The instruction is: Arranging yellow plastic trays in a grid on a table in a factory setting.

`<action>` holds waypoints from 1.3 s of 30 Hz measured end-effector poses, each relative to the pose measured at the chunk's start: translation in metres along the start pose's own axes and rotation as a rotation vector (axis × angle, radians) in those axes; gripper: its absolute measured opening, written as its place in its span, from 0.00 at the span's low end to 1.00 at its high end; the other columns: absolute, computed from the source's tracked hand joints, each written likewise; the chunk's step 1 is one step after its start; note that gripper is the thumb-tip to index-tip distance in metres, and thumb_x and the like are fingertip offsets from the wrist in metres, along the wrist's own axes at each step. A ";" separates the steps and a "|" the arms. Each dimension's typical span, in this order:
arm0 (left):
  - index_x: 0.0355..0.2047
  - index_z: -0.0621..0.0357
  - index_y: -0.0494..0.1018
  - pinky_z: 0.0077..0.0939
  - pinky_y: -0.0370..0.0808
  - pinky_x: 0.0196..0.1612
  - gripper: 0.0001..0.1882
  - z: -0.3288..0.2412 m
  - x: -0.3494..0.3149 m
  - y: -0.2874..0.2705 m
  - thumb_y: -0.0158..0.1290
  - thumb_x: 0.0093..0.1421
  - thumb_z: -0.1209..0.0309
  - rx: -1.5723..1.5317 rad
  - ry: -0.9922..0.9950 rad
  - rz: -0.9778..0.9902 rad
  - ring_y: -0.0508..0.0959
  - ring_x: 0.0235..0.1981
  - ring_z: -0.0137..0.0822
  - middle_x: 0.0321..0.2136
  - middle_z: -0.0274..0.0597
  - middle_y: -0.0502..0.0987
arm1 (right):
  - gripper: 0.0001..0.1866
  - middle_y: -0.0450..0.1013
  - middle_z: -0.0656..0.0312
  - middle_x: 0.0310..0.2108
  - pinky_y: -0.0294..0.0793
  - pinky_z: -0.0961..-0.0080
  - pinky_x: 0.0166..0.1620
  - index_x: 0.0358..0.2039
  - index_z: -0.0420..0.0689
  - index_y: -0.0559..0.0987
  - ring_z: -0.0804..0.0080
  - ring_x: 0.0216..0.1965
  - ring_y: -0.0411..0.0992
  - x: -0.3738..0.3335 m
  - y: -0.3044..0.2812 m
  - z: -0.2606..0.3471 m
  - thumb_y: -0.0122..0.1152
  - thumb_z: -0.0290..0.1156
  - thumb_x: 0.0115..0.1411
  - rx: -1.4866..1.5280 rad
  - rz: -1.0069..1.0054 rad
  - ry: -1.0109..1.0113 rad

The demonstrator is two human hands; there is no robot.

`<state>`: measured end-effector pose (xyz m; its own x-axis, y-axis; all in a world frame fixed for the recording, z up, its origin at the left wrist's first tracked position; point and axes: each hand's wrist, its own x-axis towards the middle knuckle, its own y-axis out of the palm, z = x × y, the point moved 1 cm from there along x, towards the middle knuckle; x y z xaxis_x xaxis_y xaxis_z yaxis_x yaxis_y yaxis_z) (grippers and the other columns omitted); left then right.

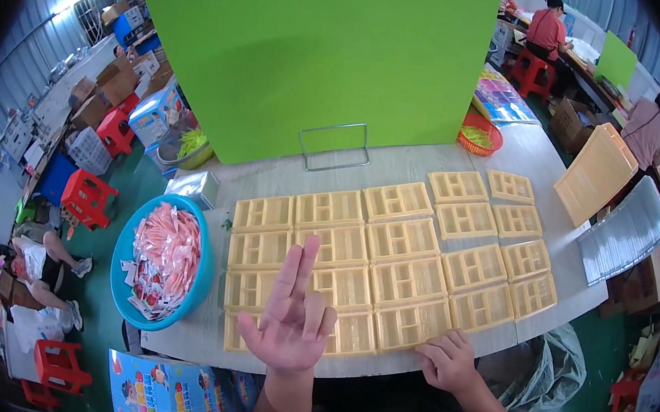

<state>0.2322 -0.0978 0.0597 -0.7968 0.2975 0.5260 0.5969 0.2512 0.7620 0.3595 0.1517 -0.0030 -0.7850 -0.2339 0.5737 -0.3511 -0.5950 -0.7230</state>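
My left hand (pixel 289 337) is raised palm up over the near left trays, index and middle fingers stretched out together, the thumb out to the side and the other fingers partly bent. It holds nothing. At the table's front edge my right hand (pixel 450 362) rests with its fingers curled in, beside a near tray (pixel 411 325); I see nothing in it. Shallow cream-yellow plastic trays (pixel 406 281), each split into several compartments, lie in rows on the table. Those whose insides show hold nothing. My left hand covers parts of the trays behind it.
A blue basin (pixel 120 253) of pink and printed packets stands left. A green panel (pixel 320 62) rises behind a wire stand (pixel 335 148). Red basket (pixel 497 143) and bowl (pixel 191 159) hold yellow-green pieces. At right are a tilted tray stack (pixel 595 176) and clear plastic sheets (pixel 629 231). People sit beyond.
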 end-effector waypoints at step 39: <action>0.74 0.68 0.43 0.33 0.68 0.53 0.51 -0.010 0.009 -0.003 0.43 0.68 0.38 -0.086 0.051 -0.185 0.70 0.57 0.37 0.75 0.48 0.48 | 0.15 0.75 0.60 0.34 0.73 0.63 0.39 0.38 0.45 0.81 0.59 0.34 0.74 -0.002 -0.002 0.000 0.63 0.23 0.47 -0.010 0.024 0.032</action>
<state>0.2228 -0.1051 0.0659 -0.8969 0.2064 0.3911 0.4317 0.2173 0.8754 0.3617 0.1532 -0.0031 -0.8088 -0.2234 0.5440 -0.3372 -0.5816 -0.7402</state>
